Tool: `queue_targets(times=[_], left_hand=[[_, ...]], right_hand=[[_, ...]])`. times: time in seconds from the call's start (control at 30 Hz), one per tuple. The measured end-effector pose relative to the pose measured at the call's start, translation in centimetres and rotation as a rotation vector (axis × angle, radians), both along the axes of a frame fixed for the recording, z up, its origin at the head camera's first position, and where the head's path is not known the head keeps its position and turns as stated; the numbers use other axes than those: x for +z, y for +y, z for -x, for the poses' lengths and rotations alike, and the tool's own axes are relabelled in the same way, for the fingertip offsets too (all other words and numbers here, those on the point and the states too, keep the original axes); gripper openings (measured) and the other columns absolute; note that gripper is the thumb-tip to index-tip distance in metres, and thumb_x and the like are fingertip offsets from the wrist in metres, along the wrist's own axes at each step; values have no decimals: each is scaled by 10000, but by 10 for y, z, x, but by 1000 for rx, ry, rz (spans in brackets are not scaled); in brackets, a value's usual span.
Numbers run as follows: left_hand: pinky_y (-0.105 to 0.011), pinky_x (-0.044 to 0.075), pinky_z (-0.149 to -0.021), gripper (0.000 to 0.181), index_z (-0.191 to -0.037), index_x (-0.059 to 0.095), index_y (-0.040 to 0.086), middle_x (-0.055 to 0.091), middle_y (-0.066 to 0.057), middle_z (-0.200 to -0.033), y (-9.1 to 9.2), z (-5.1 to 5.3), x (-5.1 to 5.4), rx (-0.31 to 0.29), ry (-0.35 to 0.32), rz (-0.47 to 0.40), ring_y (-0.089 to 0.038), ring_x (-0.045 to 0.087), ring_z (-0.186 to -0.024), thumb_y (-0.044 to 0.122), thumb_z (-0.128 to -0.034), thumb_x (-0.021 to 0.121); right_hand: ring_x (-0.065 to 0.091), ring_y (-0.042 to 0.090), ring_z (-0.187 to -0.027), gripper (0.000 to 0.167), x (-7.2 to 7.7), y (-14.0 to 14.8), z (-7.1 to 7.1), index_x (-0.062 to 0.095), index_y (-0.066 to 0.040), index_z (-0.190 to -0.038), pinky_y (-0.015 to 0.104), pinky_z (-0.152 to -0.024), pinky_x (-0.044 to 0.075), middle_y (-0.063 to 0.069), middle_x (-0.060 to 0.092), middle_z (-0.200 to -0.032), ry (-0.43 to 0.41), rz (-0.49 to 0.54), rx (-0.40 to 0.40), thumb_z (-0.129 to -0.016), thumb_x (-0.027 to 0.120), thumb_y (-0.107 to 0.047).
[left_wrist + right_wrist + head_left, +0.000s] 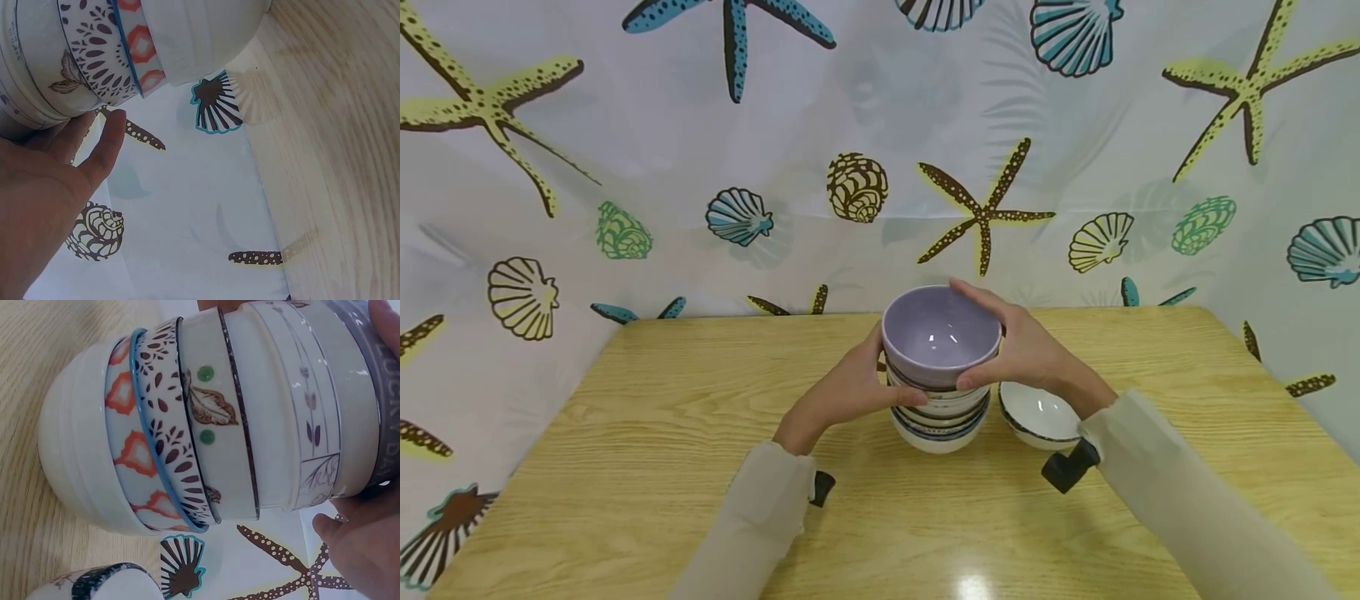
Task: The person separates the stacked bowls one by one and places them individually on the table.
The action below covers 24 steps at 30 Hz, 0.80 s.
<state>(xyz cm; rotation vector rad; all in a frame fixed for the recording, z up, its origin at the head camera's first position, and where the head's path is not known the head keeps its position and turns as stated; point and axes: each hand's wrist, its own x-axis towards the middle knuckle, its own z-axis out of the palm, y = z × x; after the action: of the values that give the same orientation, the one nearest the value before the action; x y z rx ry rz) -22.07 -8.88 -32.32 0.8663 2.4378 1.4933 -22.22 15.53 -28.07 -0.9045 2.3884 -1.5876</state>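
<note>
A purple bowl (pixel 940 329) sits on top of a tall stack of nested bowls (pixel 937 433) on the table. My right hand (pixel 1030 346) holds the purple bowl, its thumb in front and fingers at the far rim. Around the stack's left side, my left hand (pixel 853 379) has its thumb across the front just beneath the purple bowl; its fingers are partly hidden behind. Raised lettering marks the purple bowl (pixel 375 375) in the right wrist view. Below it are a leaf-patterned bowl (pixel 219 412), a red-patterned bowl (pixel 128 450) and a ribbed white bowl (pixel 75 437).
A single white bowl (pixel 1041 412) with a dark rim stands just right of the stack, under my right wrist. The wooden table (pixel 700 383) extends to both sides. Behind it hangs a white cloth (pixel 820 108) printed with shells and starfish.
</note>
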Motion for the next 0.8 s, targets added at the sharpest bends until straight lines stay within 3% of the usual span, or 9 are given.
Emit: queue_targets(times=[0.4,0.63,0.8], left_hand=[[-469,427,-932,1105,-1535,111,191,338,-73,-1496,-1,0,-3,-17,15,-22,-284,432,-1251,456,-720,809],[-458,430,-933,1086,-1532,123,187,346,-64,-1488,-1,0,-4,-16,20,-20,-268,427,-1256,368,-727,829],[-444,434,-924,1109,-1536,109,188,348,-67,-1489,0,-1,-4,-9,35,-14,-271,435,-1250,418,-719,823]], right_hand=[[339,335,-1357,1150,-2,-3,-6,242,-83,-1515,515,-1076,324,133,297,-1535,54,-14,-41,-600,914,-265],[326,339,-1370,1146,-4,-4,-8,251,-73,-1511,526,-1084,317,138,274,-1549,109,-31,-74,-595,917,-247],[330,345,-1365,1159,-7,-5,-9,239,-71,-1514,538,-1082,322,139,250,-1558,118,-20,-82,-593,919,-250]])
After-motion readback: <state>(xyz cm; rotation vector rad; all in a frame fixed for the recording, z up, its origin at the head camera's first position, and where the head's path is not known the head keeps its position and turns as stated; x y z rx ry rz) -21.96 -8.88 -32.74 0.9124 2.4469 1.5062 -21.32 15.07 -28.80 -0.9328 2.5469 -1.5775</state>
